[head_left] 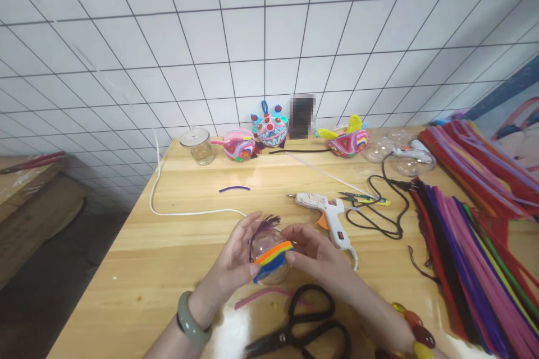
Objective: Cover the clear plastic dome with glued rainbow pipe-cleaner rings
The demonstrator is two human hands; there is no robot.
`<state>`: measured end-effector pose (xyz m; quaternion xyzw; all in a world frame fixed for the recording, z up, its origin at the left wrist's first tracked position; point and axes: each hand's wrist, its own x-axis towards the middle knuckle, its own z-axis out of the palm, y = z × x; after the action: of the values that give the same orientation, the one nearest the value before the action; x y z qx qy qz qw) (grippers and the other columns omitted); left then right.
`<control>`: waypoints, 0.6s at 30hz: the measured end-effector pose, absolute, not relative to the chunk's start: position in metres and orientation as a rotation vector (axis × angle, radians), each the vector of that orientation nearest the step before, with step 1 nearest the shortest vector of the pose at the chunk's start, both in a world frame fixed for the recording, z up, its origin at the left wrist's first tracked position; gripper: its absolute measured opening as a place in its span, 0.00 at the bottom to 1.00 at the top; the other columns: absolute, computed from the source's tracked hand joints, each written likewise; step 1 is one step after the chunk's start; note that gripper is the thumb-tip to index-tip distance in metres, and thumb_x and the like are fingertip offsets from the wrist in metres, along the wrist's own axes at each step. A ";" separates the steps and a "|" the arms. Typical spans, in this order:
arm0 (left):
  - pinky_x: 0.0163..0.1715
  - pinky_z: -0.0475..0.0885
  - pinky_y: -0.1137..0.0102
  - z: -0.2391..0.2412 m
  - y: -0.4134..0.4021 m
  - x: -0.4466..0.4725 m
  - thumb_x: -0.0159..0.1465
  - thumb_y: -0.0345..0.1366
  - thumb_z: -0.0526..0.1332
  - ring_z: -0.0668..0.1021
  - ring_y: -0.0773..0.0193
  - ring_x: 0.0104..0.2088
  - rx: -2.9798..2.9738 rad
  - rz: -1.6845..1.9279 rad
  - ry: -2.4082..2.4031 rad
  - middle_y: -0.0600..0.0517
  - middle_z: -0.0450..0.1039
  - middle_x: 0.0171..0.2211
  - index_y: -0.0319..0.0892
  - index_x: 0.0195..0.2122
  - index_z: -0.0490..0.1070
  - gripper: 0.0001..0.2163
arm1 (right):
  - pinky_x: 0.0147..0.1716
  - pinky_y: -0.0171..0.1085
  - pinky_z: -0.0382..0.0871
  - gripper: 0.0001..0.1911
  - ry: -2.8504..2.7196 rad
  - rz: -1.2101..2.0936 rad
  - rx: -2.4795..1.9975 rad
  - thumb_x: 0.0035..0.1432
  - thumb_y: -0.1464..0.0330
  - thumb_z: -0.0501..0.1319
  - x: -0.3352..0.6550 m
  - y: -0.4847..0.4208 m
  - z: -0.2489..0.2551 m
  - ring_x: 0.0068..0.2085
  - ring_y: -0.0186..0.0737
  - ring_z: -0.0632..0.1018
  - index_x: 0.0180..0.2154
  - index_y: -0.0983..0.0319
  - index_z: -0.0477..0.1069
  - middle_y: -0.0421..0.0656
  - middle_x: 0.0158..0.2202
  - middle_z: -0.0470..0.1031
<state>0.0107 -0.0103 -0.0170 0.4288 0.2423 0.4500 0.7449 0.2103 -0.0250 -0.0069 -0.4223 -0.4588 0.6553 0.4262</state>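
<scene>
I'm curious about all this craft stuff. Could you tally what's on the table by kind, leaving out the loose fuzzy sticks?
Finished fuzzy-stick ornaments at the wall: 3
Clear ball held by left hand and right hand: 1
Glue guns: 2
Scissors: 1
Glass jar: 1
Total: 8

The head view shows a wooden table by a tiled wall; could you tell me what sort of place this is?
Probably a handicraft workbench. A glue gun, scissors and heaps of pipe cleaners lie on the table, and finished ornaments line the wall.
</scene>
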 end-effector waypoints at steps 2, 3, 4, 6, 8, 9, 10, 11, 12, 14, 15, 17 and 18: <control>0.62 0.60 0.53 -0.017 -0.010 0.011 0.54 0.42 0.71 0.66 0.44 0.63 0.932 0.972 0.536 0.44 0.63 0.63 0.53 0.60 0.64 0.32 | 0.45 0.42 0.73 0.22 -1.158 1.633 -1.065 0.49 0.53 0.71 0.210 -0.025 -0.007 0.44 0.43 0.80 0.40 0.58 0.71 0.43 0.41 0.77; 0.62 0.59 0.52 -0.016 -0.010 0.011 0.55 0.42 0.71 0.65 0.44 0.63 0.940 0.969 0.542 0.44 0.62 0.64 0.52 0.61 0.64 0.32 | 0.45 0.42 0.73 0.23 -1.164 1.629 -1.072 0.48 0.53 0.71 0.210 -0.025 -0.007 0.44 0.43 0.80 0.40 0.58 0.71 0.43 0.41 0.77; 0.63 0.58 0.51 -0.016 -0.010 0.011 0.55 0.43 0.70 0.64 0.43 0.64 0.956 0.967 0.549 0.43 0.62 0.64 0.52 0.61 0.64 0.32 | 0.45 0.42 0.73 0.23 -1.169 1.622 -1.080 0.48 0.52 0.71 0.210 -0.025 -0.007 0.44 0.44 0.80 0.40 0.58 0.71 0.43 0.41 0.77; 0.63 0.57 0.50 -0.014 -0.011 0.010 0.56 0.43 0.70 0.62 0.43 0.65 1.003 0.962 0.552 0.43 0.61 0.64 0.52 0.62 0.63 0.32 | 0.45 0.43 0.74 0.23 -1.177 1.606 -1.097 0.48 0.52 0.71 0.209 -0.026 -0.007 0.43 0.44 0.80 0.40 0.58 0.70 0.43 0.41 0.77; 0.64 0.56 0.50 -0.013 -0.011 0.010 0.58 0.41 0.69 0.61 0.43 0.66 1.050 0.957 0.551 0.43 0.60 0.66 0.52 0.62 0.62 0.31 | 0.44 0.42 0.74 0.22 -1.181 1.587 -1.114 0.49 0.53 0.71 0.207 -0.027 -0.008 0.43 0.44 0.80 0.40 0.58 0.69 0.43 0.41 0.76; 0.64 0.56 0.49 -0.012 -0.011 0.010 0.58 0.40 0.69 0.61 0.43 0.66 1.071 0.955 0.550 0.43 0.59 0.66 0.53 0.62 0.61 0.31 | 0.45 0.43 0.74 0.22 -1.189 1.572 -1.124 0.49 0.54 0.71 0.206 -0.027 -0.008 0.43 0.44 0.80 0.40 0.58 0.69 0.43 0.41 0.76; 0.64 0.55 0.49 -0.012 -0.011 0.010 0.59 0.39 0.68 0.61 0.44 0.66 1.092 0.952 0.549 0.44 0.58 0.67 0.54 0.63 0.61 0.31 | 0.45 0.43 0.74 0.21 -1.197 1.556 -1.133 0.49 0.55 0.71 0.205 -0.028 -0.008 0.43 0.44 0.80 0.40 0.57 0.69 0.44 0.41 0.76; 0.64 0.55 0.49 -0.012 -0.011 0.010 0.59 0.38 0.68 0.61 0.44 0.66 1.113 0.949 0.551 0.44 0.58 0.67 0.54 0.63 0.61 0.31 | 0.46 0.43 0.74 0.20 -1.209 1.537 -1.141 0.50 0.56 0.71 0.204 -0.028 -0.008 0.43 0.44 0.80 0.40 0.57 0.69 0.44 0.41 0.77; 0.64 0.55 0.48 -0.012 -0.011 0.010 0.59 0.38 0.68 0.61 0.43 0.66 1.134 0.946 0.553 0.44 0.57 0.67 0.54 0.63 0.60 0.31 | 0.46 0.44 0.74 0.19 -1.225 1.514 -1.149 0.51 0.57 0.70 0.204 -0.029 -0.008 0.44 0.45 0.80 0.40 0.57 0.68 0.44 0.41 0.77; 0.64 0.56 0.48 -0.012 -0.012 0.010 0.60 0.37 0.67 0.61 0.43 0.66 1.175 0.938 0.560 0.43 0.57 0.67 0.53 0.64 0.59 0.31 | 0.46 0.44 0.75 0.17 -1.269 1.462 -1.176 0.52 0.60 0.70 0.202 -0.029 -0.008 0.44 0.45 0.81 0.41 0.57 0.68 0.44 0.41 0.78; 0.64 0.56 0.47 -0.013 -0.012 0.011 0.60 0.37 0.66 0.60 0.43 0.66 1.192 0.932 0.566 0.42 0.57 0.67 0.52 0.64 0.59 0.31 | 0.46 0.44 0.75 0.17 -1.295 1.434 -1.194 0.52 0.61 0.69 0.202 -0.030 -0.007 0.44 0.46 0.81 0.41 0.57 0.68 0.45 0.41 0.78; 0.64 0.56 0.47 -0.013 -0.013 0.011 0.61 0.35 0.66 0.59 0.43 0.67 1.220 0.923 0.584 0.42 0.56 0.67 0.51 0.64 0.58 0.31 | 0.47 0.45 0.75 0.16 -1.347 1.377 -1.238 0.52 0.64 0.69 0.201 -0.031 -0.007 0.45 0.47 0.81 0.42 0.57 0.68 0.45 0.42 0.78; 0.64 0.56 0.48 -0.013 -0.013 0.011 0.61 0.34 0.66 0.60 0.44 0.67 1.230 0.919 0.594 0.42 0.56 0.68 0.52 0.64 0.58 0.31 | 0.47 0.46 0.74 0.16 -1.364 1.361 -1.256 0.52 0.65 0.68 0.201 -0.031 -0.006 0.45 0.47 0.81 0.42 0.58 0.68 0.45 0.42 0.79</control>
<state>0.0110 -0.0130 -0.0134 0.5480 0.2645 0.4093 0.6799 0.2010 -0.0312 -0.0061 -0.4984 -0.5414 0.5401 0.4084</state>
